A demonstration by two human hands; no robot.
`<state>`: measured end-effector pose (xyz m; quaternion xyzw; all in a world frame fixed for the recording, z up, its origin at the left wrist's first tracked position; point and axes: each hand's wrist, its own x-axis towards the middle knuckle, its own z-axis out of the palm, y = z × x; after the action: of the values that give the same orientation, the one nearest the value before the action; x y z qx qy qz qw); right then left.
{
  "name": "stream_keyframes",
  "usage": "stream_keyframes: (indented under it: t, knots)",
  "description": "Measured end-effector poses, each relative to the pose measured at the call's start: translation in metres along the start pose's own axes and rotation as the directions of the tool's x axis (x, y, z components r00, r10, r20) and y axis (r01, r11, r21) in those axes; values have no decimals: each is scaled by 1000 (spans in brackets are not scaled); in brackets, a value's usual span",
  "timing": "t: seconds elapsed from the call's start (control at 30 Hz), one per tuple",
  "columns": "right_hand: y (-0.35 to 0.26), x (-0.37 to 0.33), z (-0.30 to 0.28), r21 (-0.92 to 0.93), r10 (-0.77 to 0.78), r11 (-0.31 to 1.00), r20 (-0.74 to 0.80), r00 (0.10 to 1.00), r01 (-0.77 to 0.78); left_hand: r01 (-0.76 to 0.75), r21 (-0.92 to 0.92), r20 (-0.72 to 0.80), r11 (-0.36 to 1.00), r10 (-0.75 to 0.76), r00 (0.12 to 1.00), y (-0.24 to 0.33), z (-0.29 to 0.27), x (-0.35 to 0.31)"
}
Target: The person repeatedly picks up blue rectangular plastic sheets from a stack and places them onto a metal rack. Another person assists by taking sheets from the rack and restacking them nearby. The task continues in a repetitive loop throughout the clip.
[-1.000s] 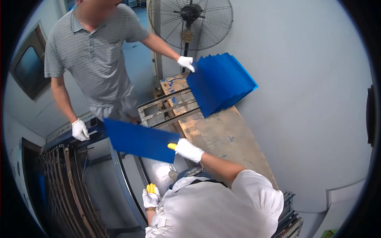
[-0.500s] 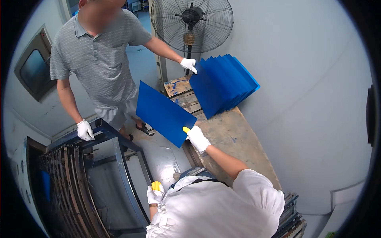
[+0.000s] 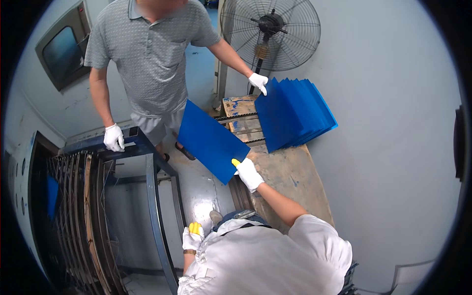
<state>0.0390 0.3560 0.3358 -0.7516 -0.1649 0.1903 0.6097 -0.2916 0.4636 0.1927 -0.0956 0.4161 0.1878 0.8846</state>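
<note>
My right hand (image 3: 249,174), in a white glove with yellow fingertips, pinches the lower right edge of a blue rectangular sheet (image 3: 214,142). The sheet slants over the gap between the metal rack (image 3: 153,196) and the worn table (image 3: 290,172). Low beside the rack, my left hand (image 3: 192,237), gloved the same way, has its fingers curled in; I see nothing in it. Across from me, a co-worker's gloved hand (image 3: 258,82) touches the upper edge of a stack of blue sheets (image 3: 295,113) standing tilted on the table. That person's other hand (image 3: 114,137) rests on the rack's top bar.
A caged fan (image 3: 270,29) stands behind the table, near the wall. On the left, the rack has several thin brown and metal slats (image 3: 88,206). A blue piece (image 3: 52,196) shows inside the dark opening beyond them. The co-worker (image 3: 147,59) stands at the rack's far end.
The view has shifted, so the co-worker, fan and stack appear farther right. My right hand keeps hold of the sheet, and my left stays curled beside the rack.
</note>
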Motion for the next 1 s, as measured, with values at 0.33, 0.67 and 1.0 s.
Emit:
stream_keyframes:
  t: [0.33, 0.67, 1.0]
  knots:
    - [-5, 5, -17, -126, -58, 991, -87, 995, 47, -37, 36, -16, 999, 37, 999, 7, 5, 4]
    - [0, 65, -96, -91, -14, 995, -584, 812, -49, -58, 74, -8, 996, 59, 998, 6, 3, 7]
    - [36, 117, -156, -240, -98, 969, -579, 809, -55, -76, 73, -34, 994, 78, 996, -4, 10, 1]
